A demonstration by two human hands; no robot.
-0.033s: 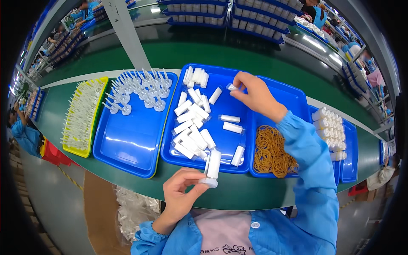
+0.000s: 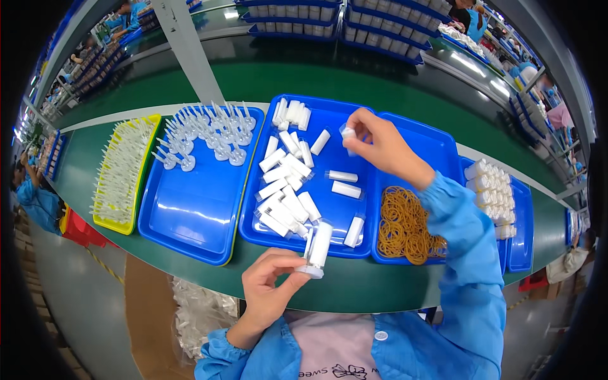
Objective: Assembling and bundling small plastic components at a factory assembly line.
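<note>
My left hand [image 2: 269, 286] is closed on the round rim of a clear plastic spindle base [image 2: 311, 272], held over the near table edge. White cylinders [image 2: 322, 244] stand upright on that base. Above the far right part of a blue tray [image 2: 335, 209], my right hand [image 2: 383, 144] pinches a single small white cylinder [image 2: 348, 133] between thumb and fingers. Many loose white cylinders in clear wrap [image 2: 294, 166] lie in the same tray, mostly heaped at its left side.
Left of it, another blue tray [image 2: 183, 218] bears clear spiked bases [image 2: 221, 136]; beyond is a yellow tray [image 2: 131, 221] of pale spikes. To the right lie brown rubber bands [image 2: 408, 228] and stacked white bundles [image 2: 491, 190]. A metal post [image 2: 190, 54] rises behind.
My right hand has shifted slightly, and the white cylinder in its fingers shows more fully. The left hand and its base have barely moved, tilting slightly.
</note>
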